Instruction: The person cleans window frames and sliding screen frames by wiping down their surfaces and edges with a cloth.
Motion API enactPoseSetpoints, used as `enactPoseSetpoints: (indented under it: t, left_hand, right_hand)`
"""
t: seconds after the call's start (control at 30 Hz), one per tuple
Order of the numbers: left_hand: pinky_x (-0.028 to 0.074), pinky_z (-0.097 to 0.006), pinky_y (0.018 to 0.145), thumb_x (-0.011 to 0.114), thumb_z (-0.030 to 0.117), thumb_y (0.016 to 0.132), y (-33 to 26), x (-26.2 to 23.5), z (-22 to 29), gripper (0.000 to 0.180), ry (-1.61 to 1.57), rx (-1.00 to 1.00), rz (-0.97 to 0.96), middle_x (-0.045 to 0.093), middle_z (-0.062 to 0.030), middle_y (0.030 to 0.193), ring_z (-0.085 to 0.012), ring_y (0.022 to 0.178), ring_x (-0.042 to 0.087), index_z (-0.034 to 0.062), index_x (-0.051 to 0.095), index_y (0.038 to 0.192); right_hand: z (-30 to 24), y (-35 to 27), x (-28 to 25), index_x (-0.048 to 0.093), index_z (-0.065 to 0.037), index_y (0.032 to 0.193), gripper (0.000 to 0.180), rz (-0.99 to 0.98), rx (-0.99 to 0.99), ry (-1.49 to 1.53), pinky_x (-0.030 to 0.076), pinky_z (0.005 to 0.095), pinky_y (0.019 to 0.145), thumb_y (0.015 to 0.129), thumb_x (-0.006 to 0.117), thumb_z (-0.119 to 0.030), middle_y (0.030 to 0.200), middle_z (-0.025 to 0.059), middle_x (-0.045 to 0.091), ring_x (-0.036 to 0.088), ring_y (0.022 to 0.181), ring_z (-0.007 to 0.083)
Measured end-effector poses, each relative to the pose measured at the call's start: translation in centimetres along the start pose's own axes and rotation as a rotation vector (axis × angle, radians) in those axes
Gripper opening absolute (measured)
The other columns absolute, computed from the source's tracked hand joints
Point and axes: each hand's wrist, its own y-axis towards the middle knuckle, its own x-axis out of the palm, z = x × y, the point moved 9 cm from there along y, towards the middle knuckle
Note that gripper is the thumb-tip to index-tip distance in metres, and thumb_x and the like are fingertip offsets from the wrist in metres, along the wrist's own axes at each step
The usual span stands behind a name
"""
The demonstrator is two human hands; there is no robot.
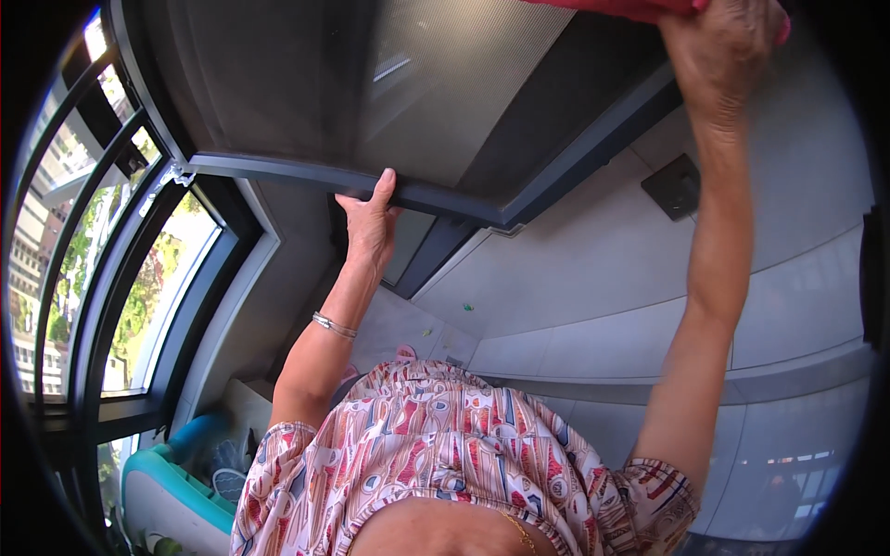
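A dark mesh screen panel in a grey frame fills the upper middle, tilted over the floor. My left hand grips the frame's lower bar, with the thumb over its face and the other fingers partly hidden behind it. At the top right, my right hand is closed on a red cloth, which lies against the upper part of the screen; the picture's edge cuts the cloth off. A bright reflection runs down the middle of the mesh.
To the left stands a window with dark frames and bars. Below it is a teal-and-white plastic tub. A square floor drain is set in the pale tiles on the right. A small green scrap lies on the floor.
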Motion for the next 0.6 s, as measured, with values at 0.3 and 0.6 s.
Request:
enactPoseSetpoints:
  t: [0.3,0.6]
  left_hand:
    - [0.042,-0.042,0.094,0.07,0.013,0.083,-0.3,-1.1,1.0,0.069,-0.011,0.034,0.03,0.046,-0.0078,0.122,-0.0205,0.11,0.05,0.0144,0.02,0.13]
    - [0.046,-0.042,0.091,0.072,0.015,0.081,0.5,-1.4,0.5,0.071,0.017,0.022,0.061,0.045,-0.0105,0.119,-0.0227,0.106,0.052,0.0109,0.019,0.128]
  right_hand:
    - [-9.6,-9.3,-0.6,0.059,-0.008,0.108,0.041,-0.283,0.153,0.28,0.04,0.0442,0.08,0.068,0.066,-0.008,0.098,0.0116,0.051,0.049,0.093,0.0333]
    - [-20.0,-19.2,-1.8,0.061,-0.005,0.102,0.034,-0.595,0.175,0.727,0.046,0.0396,0.076,0.068,0.066,-0.009,0.1,0.0104,0.055,0.051,0.091,0.0322]
